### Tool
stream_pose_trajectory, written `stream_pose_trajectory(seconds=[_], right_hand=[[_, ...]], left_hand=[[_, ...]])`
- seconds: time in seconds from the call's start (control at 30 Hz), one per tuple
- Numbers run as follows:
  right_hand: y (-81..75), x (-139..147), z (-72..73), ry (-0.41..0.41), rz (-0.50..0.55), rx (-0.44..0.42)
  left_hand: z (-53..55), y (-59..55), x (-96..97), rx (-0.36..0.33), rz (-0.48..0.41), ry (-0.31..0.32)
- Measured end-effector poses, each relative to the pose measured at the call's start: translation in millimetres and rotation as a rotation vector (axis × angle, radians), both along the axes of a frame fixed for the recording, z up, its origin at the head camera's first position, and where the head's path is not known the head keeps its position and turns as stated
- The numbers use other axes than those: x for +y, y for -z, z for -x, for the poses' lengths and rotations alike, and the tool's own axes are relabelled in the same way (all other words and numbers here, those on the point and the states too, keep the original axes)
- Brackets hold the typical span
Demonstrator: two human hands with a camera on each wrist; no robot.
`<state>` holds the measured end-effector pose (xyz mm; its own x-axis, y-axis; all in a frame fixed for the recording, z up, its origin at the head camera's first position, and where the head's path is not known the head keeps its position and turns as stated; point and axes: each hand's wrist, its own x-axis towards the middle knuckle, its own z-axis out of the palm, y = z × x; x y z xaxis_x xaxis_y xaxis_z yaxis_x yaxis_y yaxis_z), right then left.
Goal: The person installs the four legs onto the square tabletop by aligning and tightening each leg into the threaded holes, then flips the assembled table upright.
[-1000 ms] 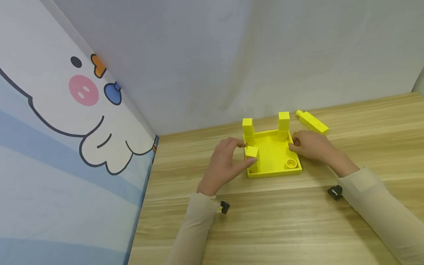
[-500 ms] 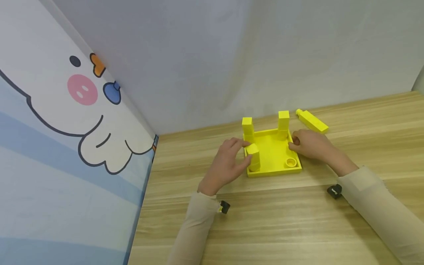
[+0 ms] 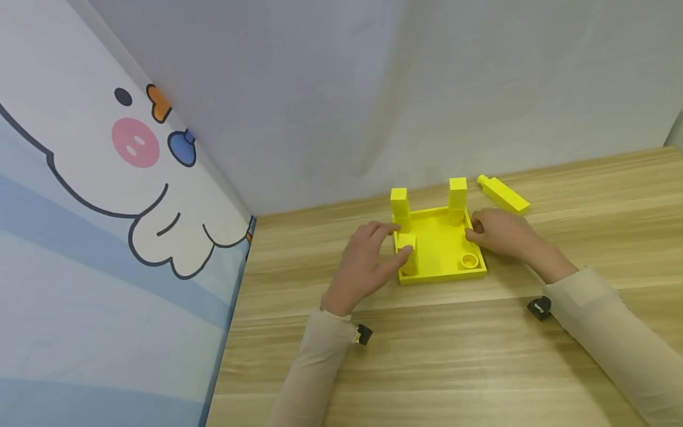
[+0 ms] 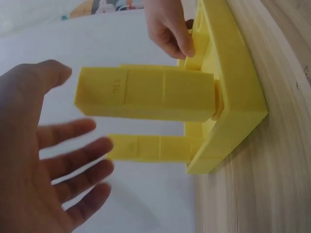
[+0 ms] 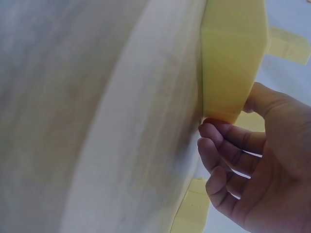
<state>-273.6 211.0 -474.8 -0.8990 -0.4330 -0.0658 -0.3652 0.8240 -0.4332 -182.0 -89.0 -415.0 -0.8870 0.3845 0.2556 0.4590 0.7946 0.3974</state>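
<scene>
A yellow square tabletop (image 3: pixel 440 243) with a raised rim lies underside up. Square yellow table legs stand upright at three of its corners: near left (image 3: pixel 408 241), far left (image 3: pixel 399 198) and far right (image 3: pixel 457 190). At the near right corner is a round socket (image 3: pixel 469 261). My left hand (image 3: pixel 363 261) is spread around the near left leg; the left wrist view shows its fingers (image 4: pixel 85 160) apart from that leg (image 4: pixel 146 94), marked 116. With thumb and fingers, my right hand (image 3: pixel 504 234) pinches the tabletop's right rim; in the right wrist view its other fingers curl loosely.
Another yellow leg (image 3: pixel 503 196) with a round threaded-looking end lies loose on the wooden table (image 3: pixel 448 356), behind my right hand. A pale wall (image 3: pixel 373 107) stands close behind. A cartoon-printed panel (image 3: pixel 176 284) borders the left side.
Half a second ago my left fingers and thumb closed on the near left leg, which looked slightly turned; now they have spread off it. My right hand has stayed on the rim.
</scene>
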Motion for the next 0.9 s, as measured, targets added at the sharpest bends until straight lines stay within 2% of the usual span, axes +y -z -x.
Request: stream_pose_trajectory(seconds=[0.1, 0.17, 0.23, 0.67, 0.9], right_hand=[[1.5, 1, 3.7, -0.005, 0.003, -0.010], [2.8, 1, 6.2, -0.010, 0.005, -0.013], [4.0, 1, 8.7, -0.014, 0.008, -0.012], [6.6, 2, 19.7, -0.032, 0.018, -0.007], [10.4, 3, 26.4, -0.045, 0.028, -0.005]], left_hand=[[1.0, 1.9, 7.2, 0.086, -0.002, -0.061], [2.6, 3.8, 10.5, 0.145, -0.005, -0.073], [3.8, 5.1, 11.8, 0.172, -0.015, -0.071], [12.2, 8.1, 11.1, 0.117, 0.009, 0.022], [15.9, 12.3, 13.5, 0.104, -0.021, 0.051]])
